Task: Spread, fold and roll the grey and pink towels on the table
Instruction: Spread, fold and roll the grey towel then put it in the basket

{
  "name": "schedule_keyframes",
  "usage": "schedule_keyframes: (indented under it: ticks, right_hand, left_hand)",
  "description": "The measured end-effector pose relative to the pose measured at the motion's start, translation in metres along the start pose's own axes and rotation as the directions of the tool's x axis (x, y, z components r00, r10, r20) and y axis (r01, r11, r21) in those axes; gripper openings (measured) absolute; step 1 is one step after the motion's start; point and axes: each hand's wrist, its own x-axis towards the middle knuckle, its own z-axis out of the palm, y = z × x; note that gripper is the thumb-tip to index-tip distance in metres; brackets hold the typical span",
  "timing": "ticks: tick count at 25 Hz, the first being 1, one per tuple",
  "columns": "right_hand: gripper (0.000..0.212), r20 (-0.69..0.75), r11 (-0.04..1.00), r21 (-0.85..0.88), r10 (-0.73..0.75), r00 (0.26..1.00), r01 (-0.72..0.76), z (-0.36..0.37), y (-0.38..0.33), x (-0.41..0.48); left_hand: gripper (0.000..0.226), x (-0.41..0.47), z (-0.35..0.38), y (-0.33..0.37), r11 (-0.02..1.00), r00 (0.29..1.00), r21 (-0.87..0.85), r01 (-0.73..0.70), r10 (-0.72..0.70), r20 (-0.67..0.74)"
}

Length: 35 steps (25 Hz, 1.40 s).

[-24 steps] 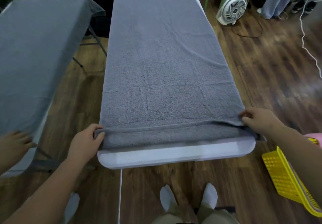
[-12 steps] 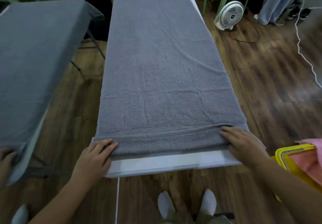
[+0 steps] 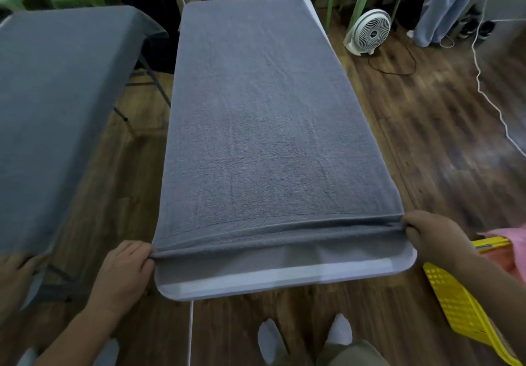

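While both hands gripped its near end, the grey towel (image 3: 256,138) lay spread lengthwise over the white table (image 3: 284,277), with only a bare strip of tabletop showing nearest the person. The left hand (image 3: 122,269) pinched the near-left corner of the turned-over edge, fingers curled onto the cloth. The right hand (image 3: 435,240) pinched the near-right corner the same way. A narrow turn of cloth ran across the full width between them, so this looked like the first fold or the start of the roll.

To do it well, both corners should travel level and at one pace so the turn stays square to the long sides. Light tension across the width should stop the middle sagging. The faint creases further up the towel want smoothing before the roll reaches them. If one hand led, the roll would likely go cone-shaped.

Layers inside the turned edge could not be counted. Fingertips of both hands were partly buried in cloth. The pink towel (image 3: 512,237) showed only as a scrap at the right frame edge, above a yellow basket (image 3: 461,306), both cut off. Another hand (image 3: 11,274) at the lower left, by a neighbouring table (image 3: 57,109) under grey cloth, was cropped, its grip unclear.
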Motion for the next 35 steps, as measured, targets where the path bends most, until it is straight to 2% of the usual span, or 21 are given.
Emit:
schedule_keyframes:
  ticks: [2, 5, 7, 8, 9, 10, 11, 12, 14, 15, 17, 19, 23, 25, 28, 31, 33, 35]
  right_hand:
    - [0.017, 0.058, 0.998, 0.066, -0.012, 0.998, 0.009, -0.017, 0.001, 0.019]
    - [0.015, 0.143, 0.997, 0.072, -0.031, 0.989, 0.021, -0.034, 0.005, 0.068]
    - [0.018, 0.221, 0.998, 0.055, 0.003, 0.975, -0.016, -0.032, 0.007, 0.095]
    - [0.018, 0.223, 1.0, 0.004, 0.024, 0.975, -0.026, -0.029, 0.007, 0.104]
    - [0.017, 0.156, 0.997, -0.076, 0.024, 0.987, -0.013, -0.028, 0.005, 0.107]
    - [0.016, 0.026, 0.988, -0.147, -0.034, 0.999, 0.037, -0.025, 0.004, 0.107]
    - [0.014, -0.11, 0.975, -0.172, -0.158, 0.981, 0.138, -0.022, 0.0, 0.1]
    - [0.014, -0.2, 0.94, -0.174, -0.326, 0.924, 0.294, -0.017, -0.01, 0.089]
    - [0.017, -0.215, 0.824, -0.146, -0.567, 0.795, 0.548, 0.005, -0.048, 0.059]
    - [0.027, -0.171, 0.784, -0.123, -0.62, 0.766, 0.608, 0.02, -0.071, 0.049]
    - [0.042, -0.135, 0.758, -0.074, -0.651, 0.747, 0.647, 0.046, -0.104, 0.049]
    - [0.043, -0.167, 0.78, -0.073, -0.624, 0.763, 0.622, 0.049, -0.102, 0.062]
    - [0.042, -0.204, 0.886, -0.073, -0.463, 0.862, 0.458, 0.02, -0.027, 0.07]
    - [0.044, -0.134, 0.918, -0.025, -0.394, 0.909, 0.395, 0.01, -0.002, 0.065]
    - [0.039, 0.026, 0.969, 0.043, -0.246, 0.969, 0.244, -0.004, 0.002, 0.059]
    - [0.027, 0.232, 0.991, 0.095, -0.119, 0.965, 0.099, -0.019, 0.004, 0.07]
    - [0.024, 0.279, 0.988, 0.151, -0.067, 0.958, 0.025, -0.025, 0.004, 0.095]
    - [0.021, 0.254, 0.99, 0.142, -0.017, 0.967, -0.02, -0.033, 0.0, 0.119]
  left_hand:
    - [0.02, 0.017, -0.01, 0.0, 0.999, 1.0, -0.049, 0.017, -0.016, 0.02]
    - [0.019, 0.055, -0.023, 0.003, 0.993, 0.995, -0.083, 0.088, -0.084, 0.06]
    - [0.013, 0.077, -0.023, 0.002, 0.988, 0.98, -0.008, 0.152, -0.149, 0.134]
    - [0.014, 0.082, -0.02, 0.003, 0.981, 0.969, 0.061, 0.186, -0.193, 0.157]
    - [0.02, 0.084, -0.017, 0.005, 0.969, 0.966, 0.142, 0.201, -0.22, 0.133]
    - [0.027, 0.081, -0.013, 0.009, 0.964, 0.977, 0.191, 0.187, -0.203, 0.067]
    - [0.032, 0.075, -0.009, 0.017, 0.971, 0.99, 0.197, 0.136, -0.14, 0.006]
    - [0.036, 0.065, -0.005, 0.032, 0.982, 0.999, 0.185, 0.032, -0.027, -0.029]
    - [0.048, 0.048, 0.009, 0.074, 0.968, 0.98, 0.153, -0.198, 0.193, 0.046]
    - [0.053, 0.044, 0.019, 0.094, 0.96, 0.968, 0.133, -0.245, 0.234, 0.093]
    - [0.056, 0.051, 0.037, 0.113, 0.975, 0.976, 0.102, -0.197, 0.186, 0.111]
    - [0.055, 0.057, 0.037, 0.105, 0.984, 0.991, 0.134, -0.117, 0.107, 0.081]
    - [0.052, 0.046, 0.012, 0.052, 0.975, 0.997, 0.221, -0.007, -0.01, 0.079]
    - [0.045, 0.053, 0.01, 0.035, 0.983, 0.994, 0.173, 0.061, -0.076, 0.082]
    - [0.037, 0.058, 0.013, 0.022, 0.996, 0.996, 0.072, 0.056, -0.061, 0.068]
    - [0.024, 0.06, 0.003, 0.024, 1.0, 0.994, 0.016, 0.01, -0.012, 0.109]
    - [0.019, 0.081, -0.007, 0.027, 1.0, 0.99, -0.009, 0.008, -0.007, 0.141]
    - [0.016, 0.107, -0.014, 0.025, 0.998, 0.987, 0.026, 0.059, -0.063, 0.15]
